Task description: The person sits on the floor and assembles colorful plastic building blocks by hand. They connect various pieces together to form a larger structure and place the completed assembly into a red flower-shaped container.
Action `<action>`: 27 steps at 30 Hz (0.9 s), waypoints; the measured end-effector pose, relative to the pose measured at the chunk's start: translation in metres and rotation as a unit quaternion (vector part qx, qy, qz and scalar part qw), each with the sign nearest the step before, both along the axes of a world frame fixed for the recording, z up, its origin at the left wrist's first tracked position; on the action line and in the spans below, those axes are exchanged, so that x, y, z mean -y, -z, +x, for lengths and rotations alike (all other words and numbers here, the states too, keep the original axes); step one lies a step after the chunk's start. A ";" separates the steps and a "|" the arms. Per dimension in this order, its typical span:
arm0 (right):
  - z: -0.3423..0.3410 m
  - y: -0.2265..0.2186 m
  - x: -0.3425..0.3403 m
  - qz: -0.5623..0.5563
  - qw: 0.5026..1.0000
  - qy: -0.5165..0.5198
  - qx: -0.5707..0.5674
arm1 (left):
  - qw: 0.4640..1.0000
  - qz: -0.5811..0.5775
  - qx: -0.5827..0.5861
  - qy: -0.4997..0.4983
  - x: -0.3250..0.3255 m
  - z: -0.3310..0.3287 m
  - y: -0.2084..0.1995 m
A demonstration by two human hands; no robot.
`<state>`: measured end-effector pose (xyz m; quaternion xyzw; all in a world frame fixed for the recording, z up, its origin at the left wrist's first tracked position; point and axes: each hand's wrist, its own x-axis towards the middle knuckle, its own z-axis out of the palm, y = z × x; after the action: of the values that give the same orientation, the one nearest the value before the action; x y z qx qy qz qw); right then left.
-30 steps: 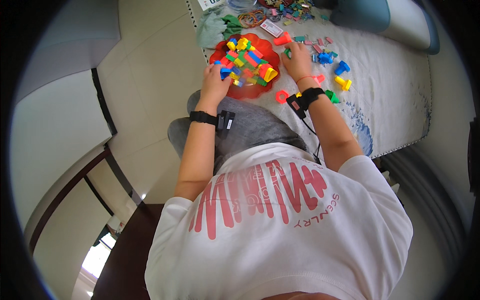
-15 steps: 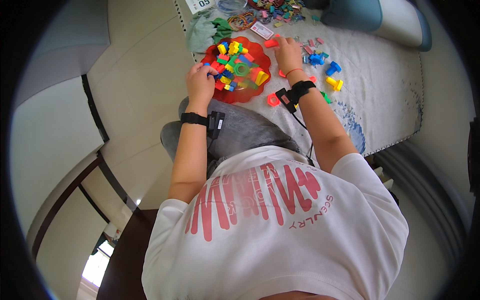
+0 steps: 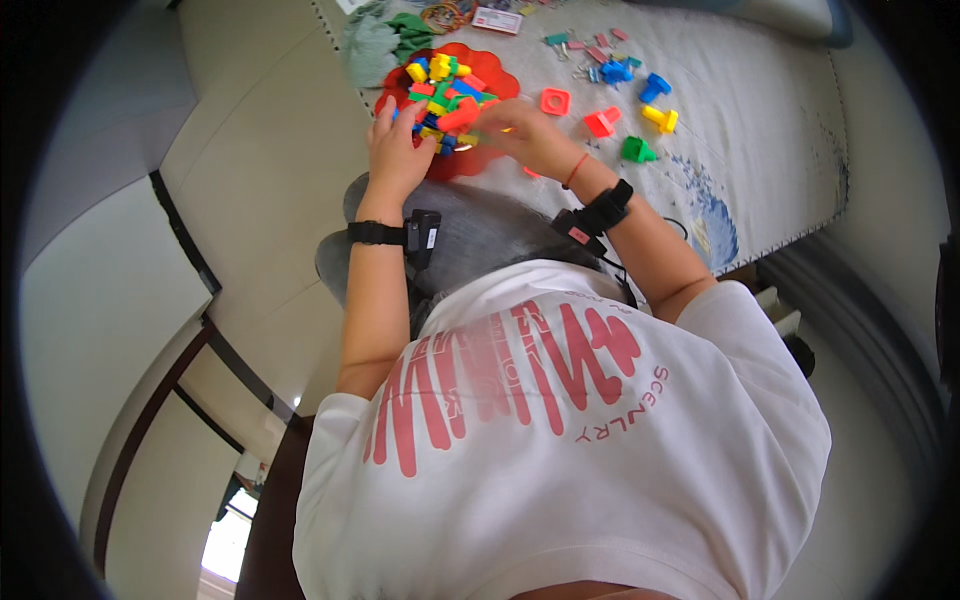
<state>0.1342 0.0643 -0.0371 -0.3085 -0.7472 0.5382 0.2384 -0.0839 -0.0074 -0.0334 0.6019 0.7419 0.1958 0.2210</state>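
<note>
A red scalloped plate (image 3: pixel 500 66) holds a heap of small plastic blocks (image 3: pixel 440 70) in red, yellow, green and blue. At its left rim, my left hand (image 3: pixel 398 158) has its fingers curled, and a bit of a blue plastic piece (image 3: pixel 394 115) shows between them. My right hand (image 3: pixel 530 138) reaches over the plate's right side. At its fingertips is a red toy bolt (image 3: pixel 459 117), slightly blurred, above the heap. My right hand hides part of the plate.
Right of the plate lie a red nut (image 3: pixel 556 101), a red bolt (image 3: pixel 602 122), a green bolt (image 3: pixel 637 150), a yellow bolt (image 3: pixel 660 120) and blue bolts (image 3: pixel 655 88). Binder clips (image 3: pixel 600 45), a small white box (image 3: pixel 497 20) and a green cloth (image 3: pixel 411 36) lie farther back.
My right hand has moved left and nearer with the red bolt, from the table beyond the plate to over it. My left hand stays at the left rim. The whole view has shifted.
</note>
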 end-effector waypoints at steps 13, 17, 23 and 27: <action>0.057 0.031 0.017 0.116 0.922 -0.005 0.369 | 0.997 0.012 -0.057 -0.045 0.013 0.009 0.007; 0.045 0.052 0.015 0.125 0.894 -0.013 0.430 | 0.987 -0.064 0.060 -0.135 0.014 -0.004 0.019; 0.053 0.014 -0.008 -0.010 0.926 0.143 0.349 | 0.885 -0.201 0.365 -0.210 0.009 -0.008 0.013; 0.037 0.013 -0.012 0.065 0.954 0.180 0.229 | 0.875 -0.165 0.415 -0.187 -0.006 0.011 0.005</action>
<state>0.1715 0.0763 -0.0502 -0.5365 -0.7474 0.3514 0.1735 -0.0728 -0.0017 -0.0383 0.2705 0.7024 0.3397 0.5640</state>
